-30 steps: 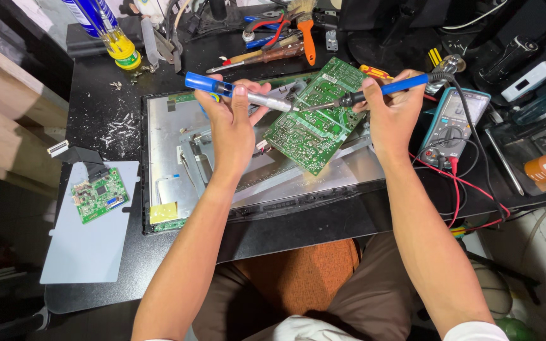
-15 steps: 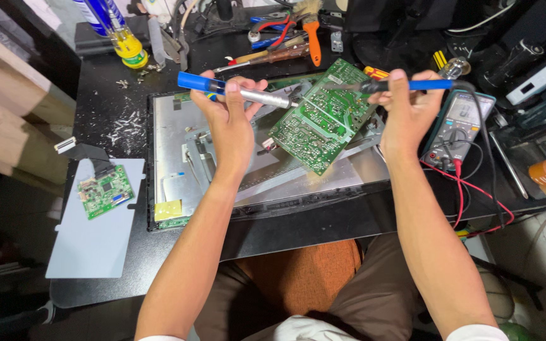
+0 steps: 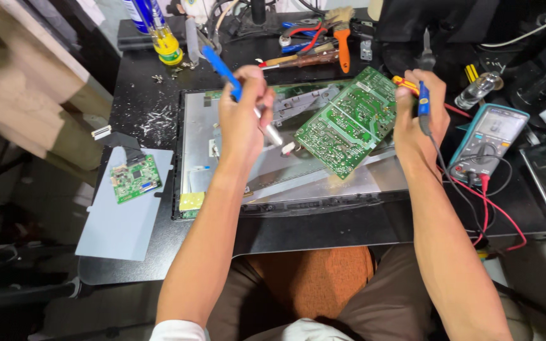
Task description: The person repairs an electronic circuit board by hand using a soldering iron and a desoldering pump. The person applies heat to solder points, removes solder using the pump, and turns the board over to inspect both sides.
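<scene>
the left hand [image 3: 242, 120] is wrapped around a blue-handled desoldering pump [image 3: 238, 88], its metal tip angled toward the green circuit board [image 3: 349, 123]. the board leans tilted on the opened monitor back [image 3: 222, 158], near the tabletop's far edge (solder side up, so joints face the tools). the right hand [image 3: 417, 117] grips a blue soldering iron [image 3: 424, 95], seemingly lifted clear.

The head camera looks steeply down, close over the black workbench [image 3: 159, 107].
</scene>
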